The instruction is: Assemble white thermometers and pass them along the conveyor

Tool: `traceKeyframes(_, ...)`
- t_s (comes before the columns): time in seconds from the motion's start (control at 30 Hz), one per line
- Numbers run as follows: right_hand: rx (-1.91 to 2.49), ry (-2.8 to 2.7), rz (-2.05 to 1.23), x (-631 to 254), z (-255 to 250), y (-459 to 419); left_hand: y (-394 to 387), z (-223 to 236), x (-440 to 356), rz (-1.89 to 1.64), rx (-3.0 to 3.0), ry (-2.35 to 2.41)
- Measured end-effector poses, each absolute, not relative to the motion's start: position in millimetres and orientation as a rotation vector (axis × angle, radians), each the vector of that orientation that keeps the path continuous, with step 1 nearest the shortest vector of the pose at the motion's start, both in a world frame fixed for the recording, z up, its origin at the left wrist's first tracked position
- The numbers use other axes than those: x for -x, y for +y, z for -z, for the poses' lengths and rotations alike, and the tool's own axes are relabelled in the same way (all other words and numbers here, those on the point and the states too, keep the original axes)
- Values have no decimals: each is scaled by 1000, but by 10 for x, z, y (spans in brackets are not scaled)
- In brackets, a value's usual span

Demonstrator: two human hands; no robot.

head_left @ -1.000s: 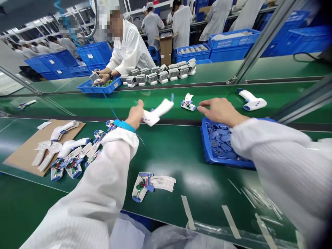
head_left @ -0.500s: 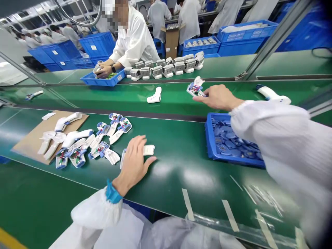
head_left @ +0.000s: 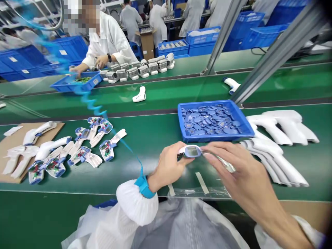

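My left hand (head_left: 169,162) is closed around a white-and-blue handheld thermometer body (head_left: 184,150), its small grey display (head_left: 192,151) turned up. My right hand (head_left: 238,173) meets it from the right, fingertips pinched at the display's edge. A thin shiny strip (head_left: 228,165) shows between its fingers; its kind is unclear. Behind both hands is a blue tray (head_left: 215,139) of blue oval parts (head_left: 207,119). To the left lie several opened thermometer halves (head_left: 107,148) with circuit boards and wires showing.
White casing shells (head_left: 280,155) lie at the right. A cardboard sheet (head_left: 6,147) carries white shells at far left. One white casing (head_left: 140,94) lies on the rear belt. A slanting metal post (head_left: 272,52) stands at right. Across the line, a co-worker (head_left: 109,38) handles a blue tray.
My view has swung right. My right hand has come back from the rear belt, where it held an opened thermometer half. My left hand has left the half on the table and now grips a thermometer body.
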State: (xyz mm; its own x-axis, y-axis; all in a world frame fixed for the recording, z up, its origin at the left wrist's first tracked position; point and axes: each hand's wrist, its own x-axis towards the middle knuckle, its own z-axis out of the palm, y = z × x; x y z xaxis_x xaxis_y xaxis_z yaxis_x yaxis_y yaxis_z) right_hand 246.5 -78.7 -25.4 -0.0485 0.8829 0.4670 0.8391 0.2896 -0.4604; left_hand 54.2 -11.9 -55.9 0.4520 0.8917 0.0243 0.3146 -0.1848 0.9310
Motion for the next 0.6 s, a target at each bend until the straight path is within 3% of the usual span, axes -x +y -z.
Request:
traceKeyframes(0.17,1427,-1977,114,-2439,194,-729,-220,498,-558,-630,-1975,935)
traceKeyframes(0.27,1473,-1916,100,-2566,213,-808,-254,567,-565,-610,-1814,1031)
traceKeyframes(0.4,1839,-1742,3,-2931,582,-846,-260,700,-537,-603,-1268,1036)
traceKeyframes(0.6,2057,-1786,196,-3204,1065,-1009,-202,777,-511,-580,-1040,1008)
